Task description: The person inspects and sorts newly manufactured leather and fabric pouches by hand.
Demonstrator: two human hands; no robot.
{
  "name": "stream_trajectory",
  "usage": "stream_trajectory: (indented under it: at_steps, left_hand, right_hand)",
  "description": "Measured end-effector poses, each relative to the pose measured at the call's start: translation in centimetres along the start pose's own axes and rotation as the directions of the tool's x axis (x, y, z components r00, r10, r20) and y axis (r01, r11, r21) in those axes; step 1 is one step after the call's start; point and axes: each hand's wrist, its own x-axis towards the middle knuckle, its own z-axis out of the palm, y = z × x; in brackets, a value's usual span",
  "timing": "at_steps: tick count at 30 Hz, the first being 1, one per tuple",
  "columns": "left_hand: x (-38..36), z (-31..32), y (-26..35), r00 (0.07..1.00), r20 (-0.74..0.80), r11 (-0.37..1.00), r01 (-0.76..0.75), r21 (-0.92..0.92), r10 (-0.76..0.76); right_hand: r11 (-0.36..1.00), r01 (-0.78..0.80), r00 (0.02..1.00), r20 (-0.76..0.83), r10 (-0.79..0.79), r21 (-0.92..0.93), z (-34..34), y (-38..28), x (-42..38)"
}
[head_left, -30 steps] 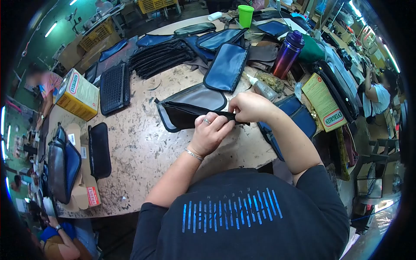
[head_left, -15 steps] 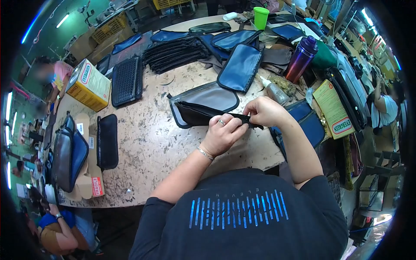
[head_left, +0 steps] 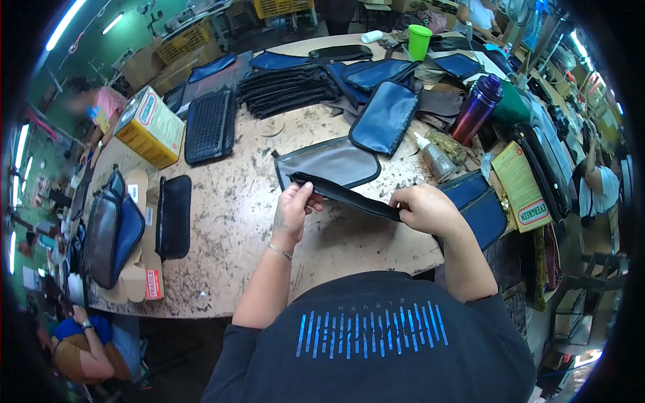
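Note:
A narrow black zippered piece (head_left: 349, 199) is stretched between my two hands above the worktable. My left hand (head_left: 295, 209) pinches its left end between thumb and fingers. At the right end, my right hand (head_left: 424, 208) grips it with curled fingers. Just beyond it a grey panel with black edging (head_left: 329, 163) lies on the table. A blue pouch with a black border (head_left: 385, 117) lies farther back, near a stack of black pieces (head_left: 285, 92).
A yellow tin (head_left: 151, 127) and a woven black panel (head_left: 210, 126) stand and lie at the left. A purple bottle (head_left: 478, 109), a glue bottle (head_left: 437, 160) and a green cup (head_left: 418, 42) are at the right and back. Co-workers (head_left: 94, 342) sit at the left.
My left hand has moved left along the black piece to its far end. My hands are now wide apart, and the piece has come away from the grey panel. The view has shifted slightly.

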Motion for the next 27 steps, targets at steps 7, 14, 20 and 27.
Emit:
stream_trajectory:
  at_steps: [7,14,20,27]
  left_hand:
    - [-4.7,4.2,3.0,0.888,0.271,0.741,-0.459,0.49,0.371]
    - [-6.0,3.3,3.0,0.847,0.333,0.71,-0.53,0.464,0.415]
    - [-6.4,3.4,4.2,0.903,0.241,0.693,-0.428,0.58,0.356]
    - [-7.1,2.8,4.2,0.903,0.263,0.685,-0.429,0.589,0.34]
  right_hand:
    - [0.853,0.521,0.766,-0.455,-0.453,0.027,1.3,-4.2,0.2]
    - [0.805,0.59,0.69,-0.557,-0.463,0.061,3.3,-4.6,0.8]
    - [0.805,0.576,0.725,-0.544,-0.423,0.142,3.2,-5.0,0.5]
    - [0.768,0.64,0.619,-0.577,-0.533,-0.023,3.4,-5.4,0.5]
